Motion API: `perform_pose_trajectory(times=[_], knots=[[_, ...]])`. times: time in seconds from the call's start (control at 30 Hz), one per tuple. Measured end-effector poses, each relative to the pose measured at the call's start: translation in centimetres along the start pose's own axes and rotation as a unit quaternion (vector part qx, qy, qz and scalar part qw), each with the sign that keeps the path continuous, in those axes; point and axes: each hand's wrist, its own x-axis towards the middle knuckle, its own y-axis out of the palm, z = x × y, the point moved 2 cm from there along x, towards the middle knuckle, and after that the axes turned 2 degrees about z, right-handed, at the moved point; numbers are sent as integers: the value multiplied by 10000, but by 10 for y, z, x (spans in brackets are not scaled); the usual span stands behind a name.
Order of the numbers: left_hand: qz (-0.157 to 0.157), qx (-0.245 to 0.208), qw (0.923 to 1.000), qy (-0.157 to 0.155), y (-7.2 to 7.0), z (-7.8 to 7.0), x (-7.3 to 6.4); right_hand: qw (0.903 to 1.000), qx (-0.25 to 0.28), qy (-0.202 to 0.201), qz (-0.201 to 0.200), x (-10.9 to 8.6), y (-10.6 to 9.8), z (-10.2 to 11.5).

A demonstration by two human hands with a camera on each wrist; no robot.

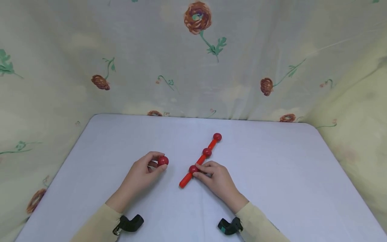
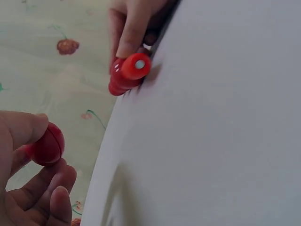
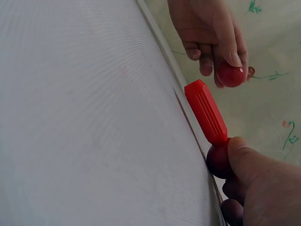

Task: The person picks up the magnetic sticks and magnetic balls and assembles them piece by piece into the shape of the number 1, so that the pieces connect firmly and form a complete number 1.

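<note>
Between thumb and fingertips my left hand (image 1: 144, 171) pinches a loose dark red ball (image 1: 163, 161), which shows a seam line in the left wrist view. My right hand (image 1: 218, 178) pinches the nearest ball (image 1: 193, 169) of a straight chain of red balls and orange-red rods. A faceted rod (image 3: 206, 112) sticks out from that ball toward my left hand, its free end tipped with a silver disc (image 2: 140, 64). Farther along the chain come a middle ball (image 1: 207, 152) and an end ball (image 1: 217, 136), joined by more rods. A gap separates the loose ball from the rod's free end.
Everything is over a white table (image 1: 272, 161) with rounded far corners. Flower-patterned cloth (image 1: 136, 67) hangs behind it and at both sides. A black wrist mount (image 1: 130, 224) sits at the left sleeve, another mount (image 1: 230, 226) at the right.
</note>
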Motion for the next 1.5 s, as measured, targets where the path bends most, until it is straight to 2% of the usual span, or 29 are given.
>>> perform_pose_trajectory(times=[0.27, 0.43, 0.57, 0.83, 1.03, 1.17, 1.4, 1.5], knots=[[-41, 65, 9999, -65, 21, 4, -28, 9999, -77, 86, 50, 0, -1, -1], [-36, -191, 9998, 67, 28, 10, -35, 9999, -20, 127, 29, 0, 1, -2], [-61, -267, 9995, 174, 29, 15, -36, 9998, -39, 154, 89, 0, 3, -2], [-5, 99, 9994, 345, 30, 17, -37, 9998, -157, 56, 93, 2, 2, -1], [-8, 291, 9971, 703, 31, 16, -36, 9997, -133, 137, 117, 1, 1, -2], [46, 342, 9961, 818, 33, 17, -37, 9997, -133, 138, 138, 1, 0, -1], [27, 784, 9880, 1332, 34, 16, -37, 9996, -139, 155, 175, 1, 0, -1], [50, 783, 9859, 1478, 34, 15, -36, 9996, -134, 172, 182, 1, 0, -1]])
